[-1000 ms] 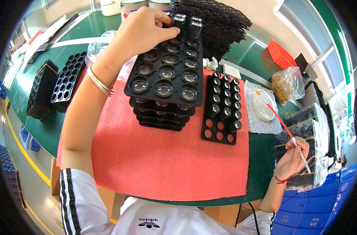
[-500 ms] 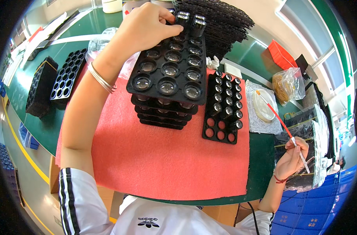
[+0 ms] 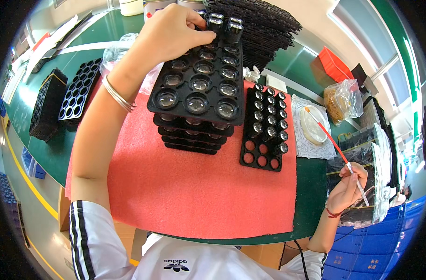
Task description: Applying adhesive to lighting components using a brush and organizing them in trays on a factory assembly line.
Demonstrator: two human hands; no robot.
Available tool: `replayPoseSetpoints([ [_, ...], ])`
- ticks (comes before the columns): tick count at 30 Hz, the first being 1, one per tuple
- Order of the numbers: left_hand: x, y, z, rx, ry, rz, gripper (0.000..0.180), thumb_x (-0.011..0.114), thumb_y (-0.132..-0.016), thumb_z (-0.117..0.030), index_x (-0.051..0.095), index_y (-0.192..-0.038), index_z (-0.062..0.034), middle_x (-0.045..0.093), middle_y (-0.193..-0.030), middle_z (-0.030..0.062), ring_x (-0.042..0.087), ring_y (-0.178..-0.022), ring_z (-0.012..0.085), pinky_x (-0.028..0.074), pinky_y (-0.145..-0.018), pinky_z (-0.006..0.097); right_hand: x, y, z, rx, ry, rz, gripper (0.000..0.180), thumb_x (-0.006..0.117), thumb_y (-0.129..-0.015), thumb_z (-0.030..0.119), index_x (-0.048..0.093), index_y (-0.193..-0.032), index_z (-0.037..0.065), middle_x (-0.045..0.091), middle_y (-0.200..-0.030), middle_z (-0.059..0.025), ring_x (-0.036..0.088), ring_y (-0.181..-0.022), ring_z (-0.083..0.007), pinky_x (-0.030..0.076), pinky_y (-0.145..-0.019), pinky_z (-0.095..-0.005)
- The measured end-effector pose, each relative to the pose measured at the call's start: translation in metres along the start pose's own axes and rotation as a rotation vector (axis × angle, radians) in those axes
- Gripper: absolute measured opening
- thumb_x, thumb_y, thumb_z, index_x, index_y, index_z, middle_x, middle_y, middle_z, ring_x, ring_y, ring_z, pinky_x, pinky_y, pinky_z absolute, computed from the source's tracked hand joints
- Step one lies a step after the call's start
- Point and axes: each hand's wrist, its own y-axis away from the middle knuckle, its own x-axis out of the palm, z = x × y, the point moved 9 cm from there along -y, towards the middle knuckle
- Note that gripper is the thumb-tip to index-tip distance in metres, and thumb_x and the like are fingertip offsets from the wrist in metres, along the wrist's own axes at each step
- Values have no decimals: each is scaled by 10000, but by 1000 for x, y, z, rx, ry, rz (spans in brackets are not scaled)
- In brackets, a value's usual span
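Observation:
At the far side of a stack of black trays (image 3: 196,103), my left hand (image 3: 168,30) has its fingers curled, thumb tip against a black lens barrel (image 3: 215,25). Its index fingertip is partly hidden behind that barrel. Round clear lenses (image 3: 200,83) sit in the top tray's pockets, and another upright barrel (image 3: 233,31) stands to the right. Out at the right, my right hand (image 3: 348,186) is closed round a thin red brush (image 3: 328,132), its orange tip pointing up and left. A smaller black tray (image 3: 247,158) holds rows of upright lens barrels (image 3: 270,119); its near pockets show the red mat beneath.
A red mat (image 3: 199,196) covers the green table (image 3: 311,186). More black trays (image 3: 77,95) stand left. A tall pile of black trays (image 3: 259,28) rises behind. To the right lie a round pale dish (image 3: 314,128), a bag of rubber bands (image 3: 341,103) and a red bin (image 3: 334,65).
The whole view has shifted slightly, with the tray stack a little lower and further left. Both hands keep nearly the same pose, and the brush stays in my right hand.

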Motion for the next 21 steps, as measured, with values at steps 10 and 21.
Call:
replayPoseSetpoints([
  [10,-53,44,-86,175,-151,-178,271,632,-779,-249,599,-912,-15,493,-658,-5,450,-621,79,327,-559,234,8,-2,-6,55,234,44,214,457,-914,173,548,-990,-6,527,-927,-77,465,-724,-101,369,-615,-210],
  [21,102,167,-168,554,225,530,620,651,-720,-363,458,-1223,-56,389,-1242,216,428,-1039,354,392,-881,423,16,-7,-12,135,443,109,234,433,-925,171,569,-1010,1,523,-878,-44,445,-702,-92,370,-609,-214],
])
